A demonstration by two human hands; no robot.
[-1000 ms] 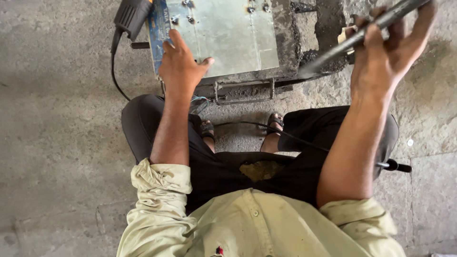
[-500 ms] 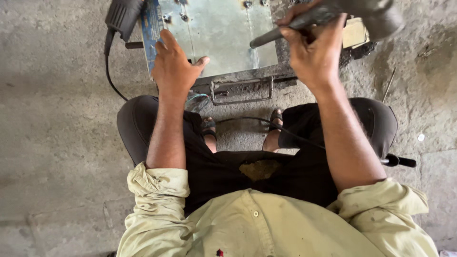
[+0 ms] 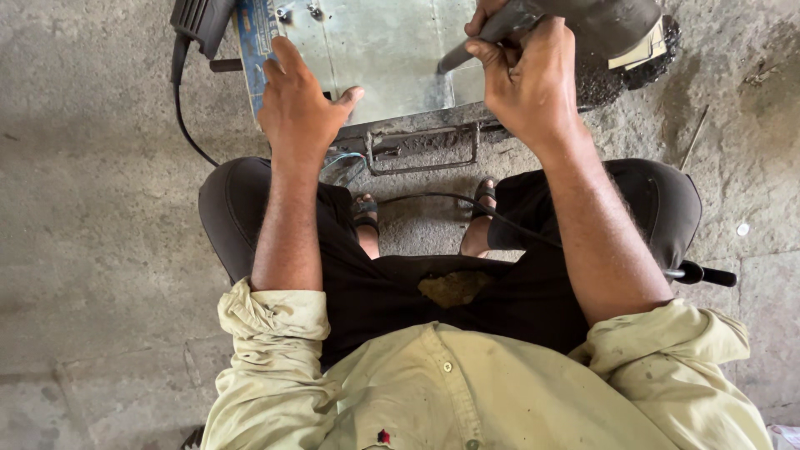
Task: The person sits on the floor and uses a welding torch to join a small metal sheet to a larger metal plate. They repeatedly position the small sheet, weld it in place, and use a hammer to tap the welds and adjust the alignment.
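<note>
**Grey metal panel steadied while a power tool is held over it**

Galvanised sheet metal forms the panel [image 3: 392,50], which lies on the concrete floor [image 3: 92,250] in front of the crouching person. The left hand [image 3: 296,104] presses flat on its near left part, fingers spread, clasping nothing. The right hand [image 3: 529,79] has its grip closed around a dark power tool [image 3: 583,21] above the panel's right edge. A black cable [image 3: 467,204] runs between the person's feet.

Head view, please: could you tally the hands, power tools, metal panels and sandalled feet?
Hands: 2, left hand, right hand
Power tools: 1, grey tool
Metal panels: 1, panel
Sandalled feet: 2
Total: 6
</note>
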